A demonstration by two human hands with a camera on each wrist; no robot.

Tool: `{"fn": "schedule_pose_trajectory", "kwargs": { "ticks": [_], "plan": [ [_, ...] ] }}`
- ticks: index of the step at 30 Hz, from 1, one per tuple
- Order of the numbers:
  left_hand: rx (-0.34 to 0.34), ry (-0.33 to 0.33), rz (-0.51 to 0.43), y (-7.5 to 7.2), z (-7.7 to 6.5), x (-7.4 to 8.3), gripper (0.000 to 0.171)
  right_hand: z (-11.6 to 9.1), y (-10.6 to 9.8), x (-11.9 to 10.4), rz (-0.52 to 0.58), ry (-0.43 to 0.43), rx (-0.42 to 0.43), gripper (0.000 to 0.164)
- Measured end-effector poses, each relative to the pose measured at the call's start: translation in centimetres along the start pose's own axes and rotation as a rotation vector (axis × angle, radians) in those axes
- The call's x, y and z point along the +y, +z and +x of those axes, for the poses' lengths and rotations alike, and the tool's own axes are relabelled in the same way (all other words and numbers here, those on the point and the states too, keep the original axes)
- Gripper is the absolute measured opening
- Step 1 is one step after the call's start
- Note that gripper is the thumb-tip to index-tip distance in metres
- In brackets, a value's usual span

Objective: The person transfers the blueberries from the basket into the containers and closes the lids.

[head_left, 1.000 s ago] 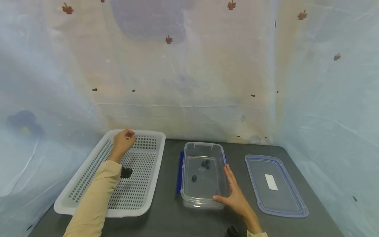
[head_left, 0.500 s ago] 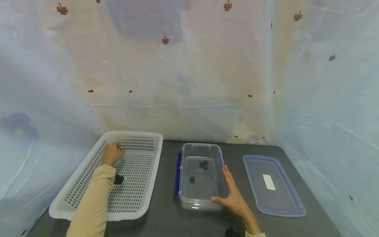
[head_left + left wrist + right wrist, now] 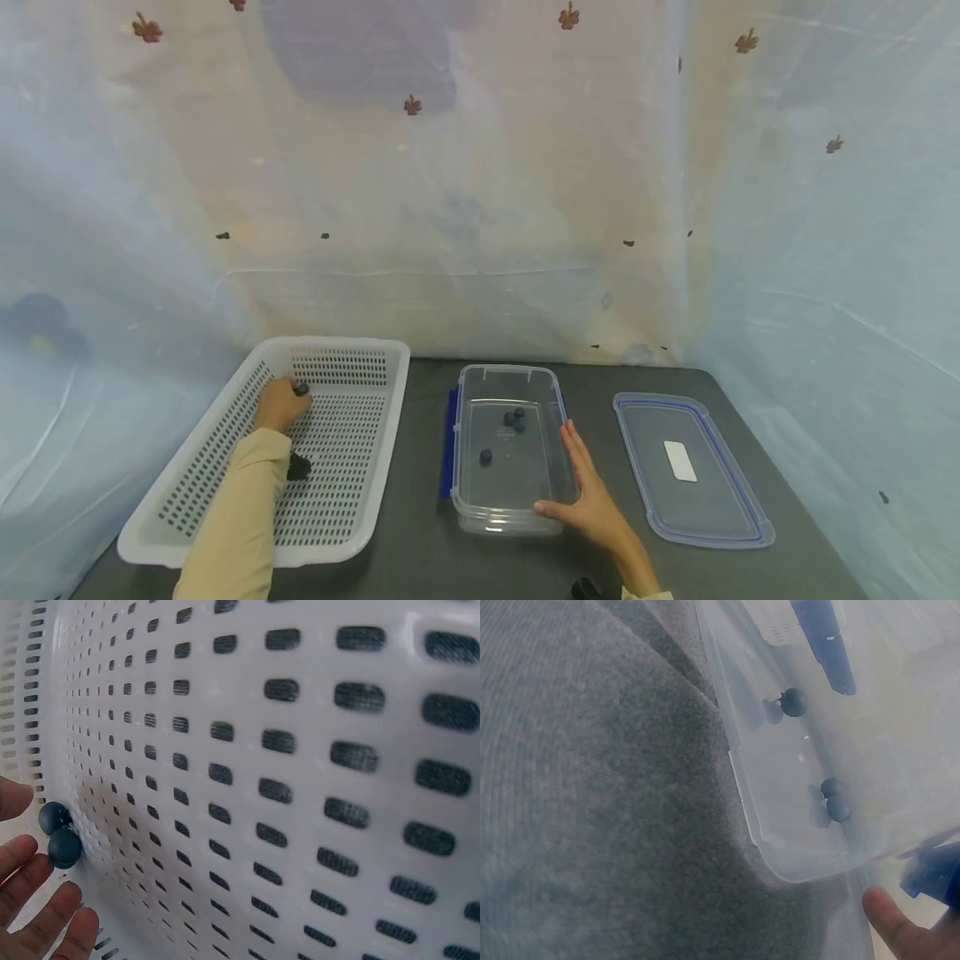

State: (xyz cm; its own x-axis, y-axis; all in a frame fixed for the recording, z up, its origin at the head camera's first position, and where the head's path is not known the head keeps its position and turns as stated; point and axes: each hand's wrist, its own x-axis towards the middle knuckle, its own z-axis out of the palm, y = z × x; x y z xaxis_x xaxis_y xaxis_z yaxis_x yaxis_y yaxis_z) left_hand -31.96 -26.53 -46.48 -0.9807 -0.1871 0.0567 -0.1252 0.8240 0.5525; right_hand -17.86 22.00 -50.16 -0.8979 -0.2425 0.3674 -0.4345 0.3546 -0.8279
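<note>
My left hand reaches into a white perforated plastic basket. In the left wrist view its fingers are spread, thumb apart, close to two blueberries lying against the basket's far end; whether a fingertip touches them I cannot tell. The head view shows a dark blueberry at those fingers. My right hand rests its extended fingers and thumb along the near right side of a clear plastic container. Several blueberries lie inside that container, one blueberry apart from the others.
A clear lid with a blue seal and white label lies to the right. The container's blue side clip hangs out at its left. Black wrist gear is strapped at the left wrist. A patterned sheet hangs behind the dark table.
My left hand has moved left and down deeper into the basket, and a blueberry now shows by its fingers. My right hand stays against the container. The head view has shifted slightly.
</note>
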Motion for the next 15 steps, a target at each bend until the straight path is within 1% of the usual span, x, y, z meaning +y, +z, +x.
{"fn": "schedule_pose_trajectory", "kwargs": {
  "ticks": [5,7,13,15],
  "plan": [
    [-0.015,-0.011,-0.021,0.1,0.3,-0.3,0.04,0.0,-0.1,0.0,-0.004,0.004,0.0,0.114],
    [-0.013,-0.009,-0.019,0.2,0.2,-0.5,0.038,0.0,-0.1,-0.1,0.0,0.006,-0.001,0.114],
    [0.021,0.032,0.011,0.8,-0.1,-0.9,0.022,0.0,0.0,-0.4,0.014,0.016,-0.005,0.113],
    [0.026,0.024,0.014,1.0,-0.1,-1.0,0.019,0.0,0.0,-0.3,0.013,0.016,-0.006,0.113]
  ]
}}
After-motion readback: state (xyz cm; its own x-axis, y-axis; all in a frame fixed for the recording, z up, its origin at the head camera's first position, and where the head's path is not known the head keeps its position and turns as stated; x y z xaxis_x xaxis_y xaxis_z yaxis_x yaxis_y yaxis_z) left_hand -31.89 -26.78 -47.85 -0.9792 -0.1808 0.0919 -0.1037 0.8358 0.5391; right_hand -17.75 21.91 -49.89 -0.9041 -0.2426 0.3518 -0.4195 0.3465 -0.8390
